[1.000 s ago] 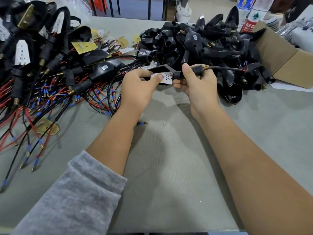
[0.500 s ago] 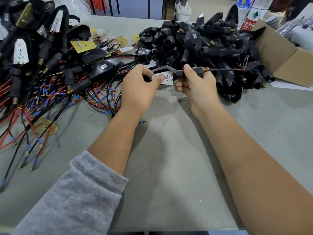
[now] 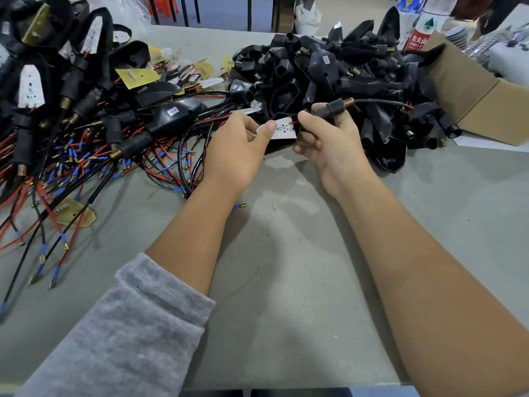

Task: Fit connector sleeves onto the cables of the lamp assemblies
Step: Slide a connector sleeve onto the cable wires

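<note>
Left hand [image 3: 237, 144] pinching white LED board [image 3: 282, 130] by thumb. Right hand [image 3: 329, 138] gripping black connector sleeve [image 3: 333, 108], brass thread showing, on black cable [image 3: 378, 102]. Far right, cardboard box [image 3: 481, 101], contents hidden.

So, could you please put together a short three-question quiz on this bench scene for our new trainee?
1. True or false: the left hand pinches the white LED board.
2. What does the right hand hold? A) the cardboard box B) the black connector sleeve on its cable C) nothing
3. Fill in: the pile of bare black housings lies on the person's ___ side.

Key: 1 true; 2 B; 3 right.
</note>
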`<state>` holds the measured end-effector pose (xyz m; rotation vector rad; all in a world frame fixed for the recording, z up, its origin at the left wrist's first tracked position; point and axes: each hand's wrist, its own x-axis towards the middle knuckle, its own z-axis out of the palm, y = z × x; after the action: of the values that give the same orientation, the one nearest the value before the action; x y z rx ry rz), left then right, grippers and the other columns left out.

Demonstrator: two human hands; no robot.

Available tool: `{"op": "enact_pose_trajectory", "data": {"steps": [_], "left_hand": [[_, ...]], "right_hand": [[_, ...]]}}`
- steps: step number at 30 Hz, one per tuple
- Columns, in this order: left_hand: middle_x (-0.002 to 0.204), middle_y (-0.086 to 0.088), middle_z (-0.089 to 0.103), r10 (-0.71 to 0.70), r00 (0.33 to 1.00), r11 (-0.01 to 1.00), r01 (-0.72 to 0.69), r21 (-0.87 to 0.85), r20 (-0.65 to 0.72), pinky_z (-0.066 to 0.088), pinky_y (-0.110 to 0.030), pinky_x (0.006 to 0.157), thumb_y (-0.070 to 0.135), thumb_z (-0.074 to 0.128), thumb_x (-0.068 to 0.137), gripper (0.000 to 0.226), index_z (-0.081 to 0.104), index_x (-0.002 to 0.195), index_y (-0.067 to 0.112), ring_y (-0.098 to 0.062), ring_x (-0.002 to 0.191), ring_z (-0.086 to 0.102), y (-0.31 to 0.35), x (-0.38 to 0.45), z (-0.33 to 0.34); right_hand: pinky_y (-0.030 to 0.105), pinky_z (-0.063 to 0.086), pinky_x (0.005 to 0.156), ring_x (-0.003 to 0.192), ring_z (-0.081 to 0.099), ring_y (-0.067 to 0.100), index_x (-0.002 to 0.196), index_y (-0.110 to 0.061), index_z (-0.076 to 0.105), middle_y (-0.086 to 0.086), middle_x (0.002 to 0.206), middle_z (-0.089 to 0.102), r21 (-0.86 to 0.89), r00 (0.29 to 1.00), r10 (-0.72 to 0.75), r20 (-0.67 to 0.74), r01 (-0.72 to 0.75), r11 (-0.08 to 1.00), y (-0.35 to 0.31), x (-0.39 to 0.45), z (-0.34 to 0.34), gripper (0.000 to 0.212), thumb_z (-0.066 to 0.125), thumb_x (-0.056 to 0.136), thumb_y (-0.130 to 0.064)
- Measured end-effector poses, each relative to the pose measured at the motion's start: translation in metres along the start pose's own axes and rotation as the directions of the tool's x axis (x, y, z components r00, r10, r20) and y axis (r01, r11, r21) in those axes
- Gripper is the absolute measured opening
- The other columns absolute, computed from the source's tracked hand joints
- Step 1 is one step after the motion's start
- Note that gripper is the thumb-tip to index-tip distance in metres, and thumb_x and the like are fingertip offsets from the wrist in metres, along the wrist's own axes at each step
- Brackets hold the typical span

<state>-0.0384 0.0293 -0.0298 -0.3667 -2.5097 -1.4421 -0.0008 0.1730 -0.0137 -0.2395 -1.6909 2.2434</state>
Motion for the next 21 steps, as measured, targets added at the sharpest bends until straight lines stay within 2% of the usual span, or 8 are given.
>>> {"op": "enact_pose_trajectory", "data": {"steps": [4, 8, 11, 14, 16, 17, 19, 21], "left_hand": [[0.071, 0.009, 0.051, 0.024, 1.0, 1.0, -0.024, -0.006, -0.011, 0.036, -0.028, 0.06, 0.04, 0.056, 0.095, 0.025, 0.047, 0.084, 0.019, -0.008, 0.065, 0.045, 0.004, -0.003, 0.001], [0.095, 0.0, 0.063, -0.013, 0.999, 0.999, 0.011, -0.038, -0.038, 0.038, -0.023, 0.065, 0.034, 0.061, 0.092, 0.029, 0.046, 0.07, 0.024, -0.013, 0.078, 0.053, 0.006, -0.002, 0.0], [0.099, -0.002, 0.068, -0.074, 0.997, 0.995, 0.071, -0.068, -0.035, 0.044, -0.026, 0.073, 0.032, 0.062, 0.091, 0.029, 0.055, 0.074, 0.01, -0.013, 0.088, 0.059, 0.005, 0.0, -0.001], [0.085, -0.001, 0.068, -0.12, 0.992, 0.985, 0.116, -0.128, -0.023, 0.048, -0.033, 0.078, 0.031, 0.063, 0.091, 0.034, 0.057, 0.081, -0.001, -0.018, 0.09, 0.065, 0.006, 0.001, -0.002], [0.076, -0.006, 0.064, -0.129, 0.991, 0.966, 0.122, -0.227, -0.017, 0.056, -0.038, 0.072, 0.028, 0.065, 0.091, 0.029, 0.053, 0.077, 0.007, -0.023, 0.076, 0.069, 0.009, 0.0, -0.002], [0.078, -0.011, 0.064, -0.124, 0.992, 0.946, 0.109, -0.304, -0.029, 0.057, -0.037, 0.066, 0.025, 0.067, 0.091, 0.026, 0.05, 0.077, 0.011, -0.021, 0.068, 0.07, 0.011, -0.001, -0.002], [0.089, -0.018, 0.065, -0.127, 0.99, 0.881, 0.083, -0.466, -0.062, 0.056, -0.027, 0.058, 0.017, 0.069, 0.09, 0.022, 0.048, 0.088, 0.015, -0.013, 0.058, 0.068, 0.014, -0.002, -0.003], [0.097, -0.015, 0.066, -0.175, 0.984, 0.786, 0.135, -0.604, -0.008, 0.056, -0.024, 0.059, 0.016, 0.069, 0.09, 0.028, 0.046, 0.107, 0.014, -0.012, 0.059, 0.069, 0.015, -0.001, -0.005]], "right_hand": [[0.027, 0.05, 0.064, 0.055, 0.058, 0.002, 0.114, -0.009, 0.054, -0.006, 0.07, 0.06, 0.003, 0.999, -0.006, 0.039, 0.006, 1.0, 0.001, 0.0, -0.001, 0.027, 0.063, 0.091, 0.0], [0.026, 0.05, 0.064, 0.054, 0.057, 0.001, 0.11, -0.007, 0.055, -0.002, 0.075, 0.059, 0.047, 1.0, -0.006, 0.012, 0.006, 0.999, 0.002, -0.001, 0.0, 0.024, 0.063, 0.09, 0.003], [0.025, 0.048, 0.062, 0.049, 0.055, 0.001, 0.102, -0.005, 0.054, -0.005, 0.063, 0.059, 0.106, 1.0, -0.009, -0.009, 0.01, 0.994, 0.003, -0.001, 0.002, 0.019, 0.061, 0.089, 0.006], [0.027, 0.047, 0.065, 0.048, 0.054, 0.003, 0.095, -0.007, 0.052, -0.011, 0.051, 0.056, 0.16, 1.0, -0.012, -0.001, 0.012, 0.987, 0.004, 0.001, 0.003, 0.016, 0.058, 0.091, 0.007], [0.026, 0.05, 0.066, 0.051, 0.057, 0.005, 0.093, -0.008, 0.053, -0.006, 0.058, 0.059, 0.194, 1.0, 0.004, 0.002, -0.004, 0.981, 0.004, 0.001, 0.003, 0.016, 0.059, 0.091, 0.007], [0.023, 0.052, 0.065, 0.054, 0.059, 0.006, 0.092, -0.009, 0.054, -0.002, 0.066, 0.061, 0.213, 1.0, 0.019, 0.004, -0.019, 0.977, 0.004, 0.001, 0.003, 0.016, 0.06, 0.09, 0.006], [0.019, 0.053, 0.062, 0.062, 0.063, 0.01, 0.091, -0.01, 0.056, 0.004, 0.079, 0.062, 0.26, 0.999, 0.049, 0.015, -0.051, 0.964, 0.003, 0.002, 0.002, 0.015, 0.061, 0.09, 0.005], [0.017, 0.053, 0.062, 0.069, 0.064, 0.012, 0.091, -0.01, 0.057, 0.005, 0.084, 0.063, 0.299, 0.997, 0.066, 0.035, -0.074, 0.951, 0.003, 0.002, 0.001, 0.016, 0.06, 0.09, 0.005]]}}
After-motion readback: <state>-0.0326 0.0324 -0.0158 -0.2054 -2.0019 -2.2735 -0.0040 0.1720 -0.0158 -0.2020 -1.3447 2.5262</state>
